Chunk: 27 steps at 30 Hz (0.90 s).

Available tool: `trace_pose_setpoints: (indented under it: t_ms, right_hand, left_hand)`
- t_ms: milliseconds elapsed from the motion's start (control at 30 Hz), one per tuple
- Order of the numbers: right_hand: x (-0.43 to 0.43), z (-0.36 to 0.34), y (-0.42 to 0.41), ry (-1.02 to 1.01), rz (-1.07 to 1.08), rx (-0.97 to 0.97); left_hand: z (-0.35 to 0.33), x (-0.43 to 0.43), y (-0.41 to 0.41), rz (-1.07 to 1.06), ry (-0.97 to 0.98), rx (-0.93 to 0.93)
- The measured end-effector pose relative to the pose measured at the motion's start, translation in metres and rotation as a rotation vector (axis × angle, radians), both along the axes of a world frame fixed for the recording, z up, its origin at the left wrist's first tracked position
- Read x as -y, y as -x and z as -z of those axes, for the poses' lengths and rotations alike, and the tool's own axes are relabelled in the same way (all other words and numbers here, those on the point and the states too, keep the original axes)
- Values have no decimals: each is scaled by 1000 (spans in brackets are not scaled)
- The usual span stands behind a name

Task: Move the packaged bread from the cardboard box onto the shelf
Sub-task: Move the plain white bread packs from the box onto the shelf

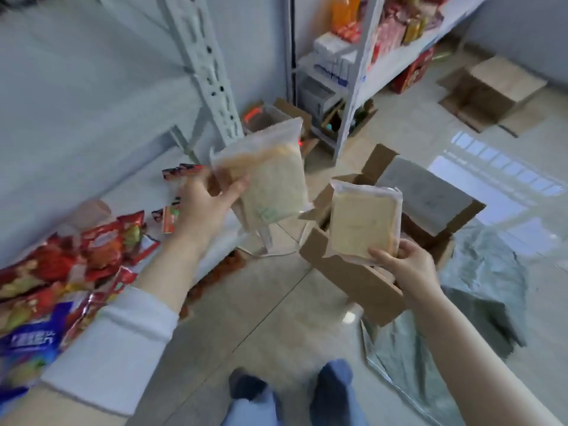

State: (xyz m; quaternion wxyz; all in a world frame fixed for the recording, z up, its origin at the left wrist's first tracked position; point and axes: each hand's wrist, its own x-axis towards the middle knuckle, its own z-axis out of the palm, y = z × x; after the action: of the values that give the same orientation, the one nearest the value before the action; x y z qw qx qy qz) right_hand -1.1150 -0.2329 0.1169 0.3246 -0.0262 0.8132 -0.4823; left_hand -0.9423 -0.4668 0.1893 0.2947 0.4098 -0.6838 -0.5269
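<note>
Closest to the lens is the white sleeve on my left arm. Beyond it, my left hand grips one bread pack by its edge, thumb across the front, holding it up in the air just beside the shelf. My right hand pinches the lower corner of a second bread pack above the open cardboard box. Red snack bags lie on the shelf.
</note>
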Motion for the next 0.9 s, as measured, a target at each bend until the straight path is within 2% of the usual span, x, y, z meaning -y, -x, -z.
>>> trace_pose_setpoints:
  t_ms: [167, 333, 433, 600, 733, 900]
  right_hand:
    - [106, -94, -84, 189, -215, -64]
    - [225, -145, -159, 359, -442, -94]
    - [300, -165, -197, 362, -575, -143]
    - [433, -179, -248, 460, -701, -104]
    - [534, -169, -261, 458, -774, -61]
    - [619, -154, -269, 417, -797, -177]
  left_hand:
    - [-100, 76, -138, -153, 128, -129]
    - [-142, 155, -252, -342, 204, -132]
    - [-153, 204, -300, -461, 228, -152]
    - [-150, 296, -342, -642, 214, -161]
    - [-139, 371, -348, -711, 161, -165]
    - [-118, 437, -354, -752, 166, -116]
